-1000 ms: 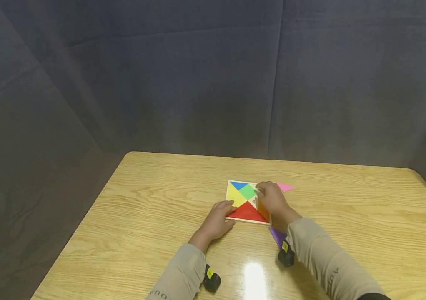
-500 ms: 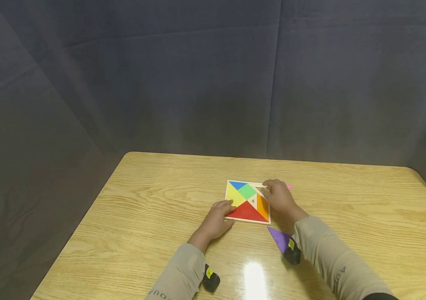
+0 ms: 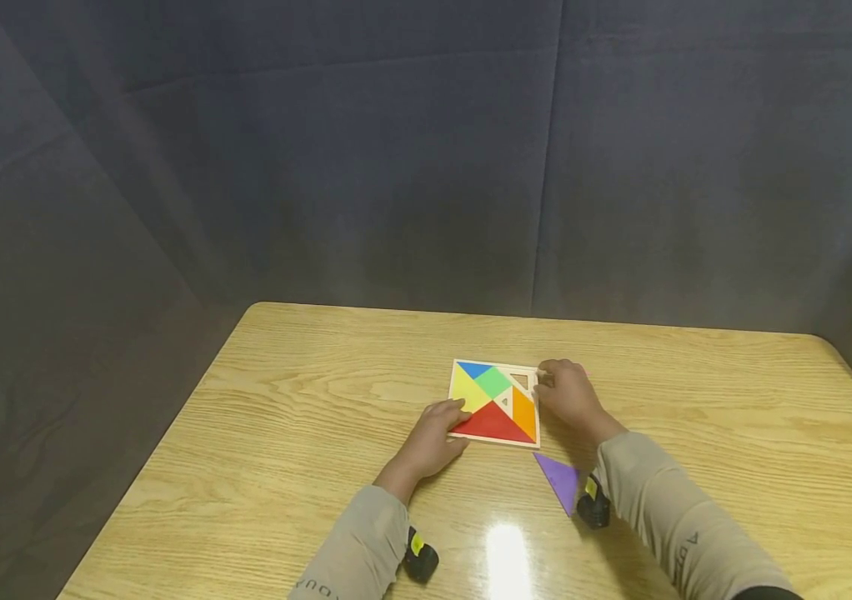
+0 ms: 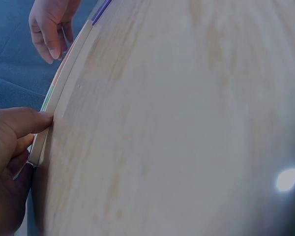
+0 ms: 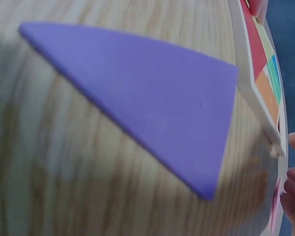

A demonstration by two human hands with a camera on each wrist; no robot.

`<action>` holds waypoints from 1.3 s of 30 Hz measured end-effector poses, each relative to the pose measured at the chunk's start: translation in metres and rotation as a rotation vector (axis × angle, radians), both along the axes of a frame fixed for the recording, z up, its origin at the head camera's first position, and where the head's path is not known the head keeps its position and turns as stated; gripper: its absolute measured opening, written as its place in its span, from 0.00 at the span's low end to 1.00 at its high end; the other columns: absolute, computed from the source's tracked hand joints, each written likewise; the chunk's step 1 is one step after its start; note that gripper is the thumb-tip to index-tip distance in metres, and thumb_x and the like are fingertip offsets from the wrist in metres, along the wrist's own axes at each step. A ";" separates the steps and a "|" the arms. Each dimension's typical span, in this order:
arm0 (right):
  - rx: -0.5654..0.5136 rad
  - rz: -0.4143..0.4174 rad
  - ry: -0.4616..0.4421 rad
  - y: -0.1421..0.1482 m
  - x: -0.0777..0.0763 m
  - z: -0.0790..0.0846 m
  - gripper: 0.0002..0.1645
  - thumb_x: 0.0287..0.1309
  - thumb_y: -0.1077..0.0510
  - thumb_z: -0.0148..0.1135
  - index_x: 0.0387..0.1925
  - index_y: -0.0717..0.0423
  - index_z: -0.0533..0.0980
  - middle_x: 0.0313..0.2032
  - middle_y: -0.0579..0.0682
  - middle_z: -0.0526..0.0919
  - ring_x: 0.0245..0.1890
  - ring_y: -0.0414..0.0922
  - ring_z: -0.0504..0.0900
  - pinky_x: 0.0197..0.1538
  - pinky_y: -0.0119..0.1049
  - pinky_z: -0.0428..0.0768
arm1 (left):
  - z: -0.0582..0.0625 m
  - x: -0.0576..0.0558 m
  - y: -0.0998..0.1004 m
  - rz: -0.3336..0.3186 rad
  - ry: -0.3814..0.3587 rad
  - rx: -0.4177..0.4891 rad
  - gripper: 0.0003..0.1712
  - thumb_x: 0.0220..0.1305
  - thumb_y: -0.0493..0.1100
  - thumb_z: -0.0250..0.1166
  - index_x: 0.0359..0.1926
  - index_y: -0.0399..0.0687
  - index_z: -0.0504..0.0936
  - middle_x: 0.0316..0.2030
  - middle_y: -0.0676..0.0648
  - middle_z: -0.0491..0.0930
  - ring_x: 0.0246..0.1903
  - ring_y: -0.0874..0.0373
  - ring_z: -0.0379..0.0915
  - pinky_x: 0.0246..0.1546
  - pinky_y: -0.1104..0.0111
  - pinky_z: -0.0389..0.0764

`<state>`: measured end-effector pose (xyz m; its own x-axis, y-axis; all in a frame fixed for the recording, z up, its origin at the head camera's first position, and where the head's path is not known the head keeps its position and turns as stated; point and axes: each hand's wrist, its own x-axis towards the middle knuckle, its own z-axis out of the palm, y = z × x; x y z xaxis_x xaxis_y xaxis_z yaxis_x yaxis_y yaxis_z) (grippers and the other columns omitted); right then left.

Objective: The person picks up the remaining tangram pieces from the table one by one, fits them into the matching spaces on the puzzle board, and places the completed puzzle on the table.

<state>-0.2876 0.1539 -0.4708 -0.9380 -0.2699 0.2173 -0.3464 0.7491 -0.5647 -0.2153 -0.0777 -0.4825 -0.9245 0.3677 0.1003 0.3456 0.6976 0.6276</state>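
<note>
Five coloured pieces lie flat in the tray (image 5: 241, 44), and here's the left hand (image 3: 429, 435) gripping its near left corner, thumb on the edge, fingertips over the yellow piece (image 3: 468, 388). By the far right corner, the right hand (image 3: 574, 397) has its fingers loosely bent, a gap to the thumb, nothing showing between them. And the pink piece (image 5: 274, 209) is right beside those fingers! Touching? Can't tell. Collecting it looks like the step in hand. Good form: pinch it by opposite edges, lift it level, line up its corners over the small bare spot (image 3: 509, 409) left of the right thumb, then press flat; left fingers firm, so nothing skids. Now the room: the raised rim stands just left of the right fingers, so that crossing needs height. Nearer the person, behind those fingers, lies the purple piece (image 3: 561, 479), where the wrist camera (image 3: 593, 504) could nudge it. To their right, bare table (image 3: 696, 400) runs wide.
</note>
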 end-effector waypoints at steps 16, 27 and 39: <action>0.051 -0.038 0.010 0.012 0.000 0.005 0.21 0.44 0.64 0.58 0.41 0.74 0.71 0.33 0.64 0.76 0.37 0.57 0.70 0.45 0.48 0.64 | 0.000 0.001 0.001 -0.001 -0.006 0.002 0.20 0.54 0.39 0.60 0.49 0.39 0.73 0.57 0.45 0.63 0.58 0.50 0.52 0.57 0.62 0.56; 0.094 -0.069 0.058 0.021 -0.001 0.002 0.18 0.42 0.64 0.59 0.37 0.73 0.72 0.28 0.61 0.74 0.35 0.58 0.69 0.45 0.49 0.63 | -0.001 0.002 0.002 0.004 -0.008 0.006 0.20 0.53 0.39 0.60 0.50 0.40 0.73 0.57 0.46 0.63 0.58 0.51 0.52 0.57 0.63 0.56; 0.107 -0.080 0.015 0.027 -0.001 0.002 0.21 0.46 0.64 0.56 0.42 0.74 0.70 0.39 0.69 0.72 0.39 0.62 0.66 0.44 0.50 0.65 | -0.003 0.001 0.004 0.008 -0.019 -0.008 0.21 0.54 0.40 0.59 0.51 0.41 0.73 0.57 0.48 0.63 0.58 0.53 0.52 0.57 0.65 0.56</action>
<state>-0.2884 0.1810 -0.4692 -0.9544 -0.2171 0.2049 -0.2909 0.8304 -0.4752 -0.2144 -0.0740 -0.4857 -0.9290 0.3613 0.0800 0.3284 0.7050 0.6285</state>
